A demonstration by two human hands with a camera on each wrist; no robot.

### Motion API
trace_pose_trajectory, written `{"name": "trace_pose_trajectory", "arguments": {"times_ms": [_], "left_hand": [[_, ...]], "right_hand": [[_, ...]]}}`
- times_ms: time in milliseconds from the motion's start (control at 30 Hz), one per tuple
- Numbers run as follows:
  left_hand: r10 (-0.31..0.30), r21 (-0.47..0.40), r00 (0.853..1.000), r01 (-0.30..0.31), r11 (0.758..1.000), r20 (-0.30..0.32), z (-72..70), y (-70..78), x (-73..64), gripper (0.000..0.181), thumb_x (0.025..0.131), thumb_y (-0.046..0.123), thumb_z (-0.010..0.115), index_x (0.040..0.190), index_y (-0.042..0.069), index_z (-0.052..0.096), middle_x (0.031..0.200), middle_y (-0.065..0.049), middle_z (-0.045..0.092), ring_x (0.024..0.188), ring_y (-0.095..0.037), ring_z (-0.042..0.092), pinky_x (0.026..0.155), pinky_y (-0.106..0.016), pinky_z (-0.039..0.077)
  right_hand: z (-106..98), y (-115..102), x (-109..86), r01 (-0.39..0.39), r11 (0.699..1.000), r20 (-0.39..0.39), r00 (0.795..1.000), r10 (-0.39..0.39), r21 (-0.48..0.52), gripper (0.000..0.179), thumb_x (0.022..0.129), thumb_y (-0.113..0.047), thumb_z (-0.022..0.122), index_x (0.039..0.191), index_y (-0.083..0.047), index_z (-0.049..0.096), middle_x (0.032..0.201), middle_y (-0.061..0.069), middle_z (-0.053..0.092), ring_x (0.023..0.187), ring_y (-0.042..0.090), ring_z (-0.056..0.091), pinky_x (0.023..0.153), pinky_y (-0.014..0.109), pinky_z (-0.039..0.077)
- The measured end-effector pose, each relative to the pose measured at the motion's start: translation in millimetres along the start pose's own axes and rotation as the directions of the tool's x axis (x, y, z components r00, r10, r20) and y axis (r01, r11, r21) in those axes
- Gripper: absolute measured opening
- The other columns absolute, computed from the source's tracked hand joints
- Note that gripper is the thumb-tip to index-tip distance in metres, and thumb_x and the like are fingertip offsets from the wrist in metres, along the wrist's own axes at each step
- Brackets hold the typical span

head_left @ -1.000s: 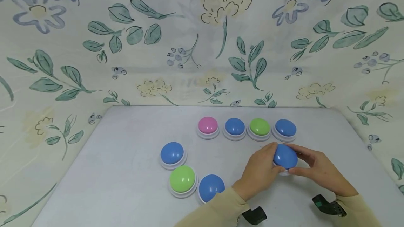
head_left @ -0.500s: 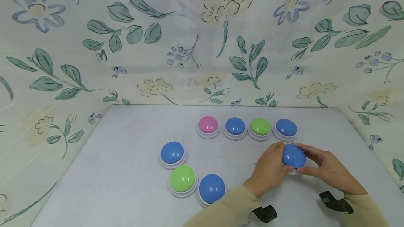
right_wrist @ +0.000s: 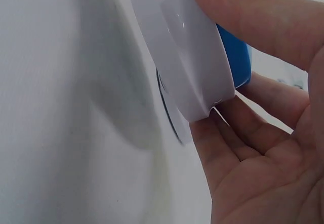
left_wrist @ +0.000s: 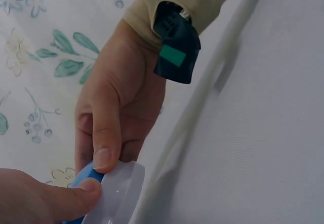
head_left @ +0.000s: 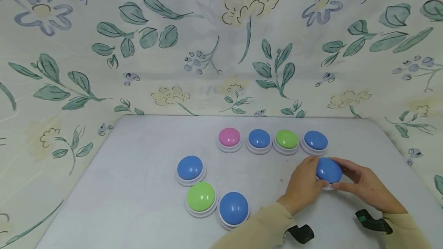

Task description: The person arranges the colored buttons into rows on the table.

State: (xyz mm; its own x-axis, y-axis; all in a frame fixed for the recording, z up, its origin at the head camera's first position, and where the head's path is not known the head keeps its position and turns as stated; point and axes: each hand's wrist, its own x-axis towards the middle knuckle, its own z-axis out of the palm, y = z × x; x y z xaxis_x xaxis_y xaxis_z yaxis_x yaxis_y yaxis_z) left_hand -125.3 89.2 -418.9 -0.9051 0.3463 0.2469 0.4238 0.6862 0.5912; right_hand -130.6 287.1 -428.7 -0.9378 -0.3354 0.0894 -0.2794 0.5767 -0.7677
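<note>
Both hands (head_left: 306, 184) (head_left: 368, 188) curled around one blue button (head_left: 329, 170)

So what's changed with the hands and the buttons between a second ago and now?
The left hand and right hand have moved the held blue button to the right. The left sleeve went with them, uncovering more of the near blue button. Nothing was newly gripped or let go; the seven other buttons stayed in place.
</note>
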Motion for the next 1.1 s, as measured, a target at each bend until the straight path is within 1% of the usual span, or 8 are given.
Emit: {"name": "trace_pose_trajectory", "arguments": {"times_ms": [133,200,333,467,667,900,1100], "left_hand": [[0.028,-0.023,0.999,-0.028,0.999,-0.039,7.1,-3.6,1.9,0.059,0.082,0.025,0.071,0.132,0.003,0.049,0.134,-0.003,0.050,0.121,-0.008,0.047,0.099,-0.020,0.039],[0.036,-0.020,0.997,-0.037,0.999,-0.065,10.1,-4.8,2.9,0.058,0.080,0.025,0.072,0.130,0.004,0.051,0.132,-0.002,0.052,0.120,-0.007,0.048,0.098,-0.019,0.040],[0.037,-0.016,0.995,-0.038,0.999,-0.088,15.4,-6.8,4.2,0.058,0.078,0.026,0.074,0.129,0.007,0.053,0.130,0.001,0.054,0.118,-0.005,0.049,0.097,-0.018,0.040],[0.042,-0.030,0.995,-0.044,0.999,-0.086,19.1,-9.6,4.9,0.057,0.078,0.026,0.075,0.128,0.008,0.054,0.130,0.003,0.054,0.119,-0.004,0.048,0.097,-0.016,0.039],[0.044,-0.040,0.996,-0.047,0.998,-0.075,21.7,-12.9,6.8,0.057,0.078,0.026,0.074,0.128,0.008,0.054,0.130,0.004,0.054,0.118,-0.002,0.048,0.097,-0.014,0.038],[0.052,-0.041,0.997,-0.054,0.998,-0.056,21.6,-14.4,7.9,0.055,0.081,0.026,0.072,0.131,0.010,0.053,0.132,0.003,0.053,0.120,-0.002,0.046,0.098,-0.014,0.037],[0.070,-0.044,0.996,-0.072,0.996,-0.052,22.1,-17.1,8.1,0.054,0.083,0.022,0.070,0.132,0.010,0.051,0.133,0.003,0.052,0.121,-0.002,0.045,0.099,-0.012,0.035]], "right_hand": [[1,5,0.3,0.006,1.000,-0.015,1.000,-0.006,-0.005,0.066,0.080,-0.021,0.073,0.135,-0.001,0.042,0.134,0.020,0.044,0.113,-0.017,0.036,0.089,0.003,0.035],[1,7,0.4,-0.003,1.000,-0.017,1.000,0.003,0.000,0.067,0.080,-0.021,0.073,0.136,-0.001,0.041,0.134,0.020,0.043,0.113,-0.018,0.036,0.089,0.003,0.035],[2,11,-0.4,-0.022,1.000,-0.013,1.000,0.022,0.018,0.068,0.082,-0.022,0.071,0.137,0.000,0.038,0.135,0.022,0.041,0.113,-0.019,0.033,0.089,0.002,0.034],[4,15,-1.2,-0.023,0.999,-0.017,1.000,0.024,0.037,0.069,0.082,-0.022,0.071,0.137,0.003,0.037,0.136,0.024,0.039,0.113,-0.020,0.032,0.089,0.001,0.034],[6,20,-0.1,-0.011,1.000,-0.034,0.999,0.012,0.029,0.069,0.081,-0.022,0.071,0.136,0.004,0.038,0.135,0.025,0.039,0.113,-0.020,0.033,0.089,0.002,0.034],[8,25,0.2,-0.020,1.000,-0.055,0.998,0.020,0.002,0.071,0.081,-0.024,0.072,0.137,0.002,0.038,0.136,0.026,0.039,0.112,-0.022,0.032,0.088,0.001,0.034],[8,28,0.6,-0.025,1.000,-0.074,0.997,0.025,0.008,0.072,0.081,-0.025,0.072,0.138,0.001,0.037,0.138,0.026,0.038,0.112,-0.021,0.032,0.088,0.001,0.035]]}}
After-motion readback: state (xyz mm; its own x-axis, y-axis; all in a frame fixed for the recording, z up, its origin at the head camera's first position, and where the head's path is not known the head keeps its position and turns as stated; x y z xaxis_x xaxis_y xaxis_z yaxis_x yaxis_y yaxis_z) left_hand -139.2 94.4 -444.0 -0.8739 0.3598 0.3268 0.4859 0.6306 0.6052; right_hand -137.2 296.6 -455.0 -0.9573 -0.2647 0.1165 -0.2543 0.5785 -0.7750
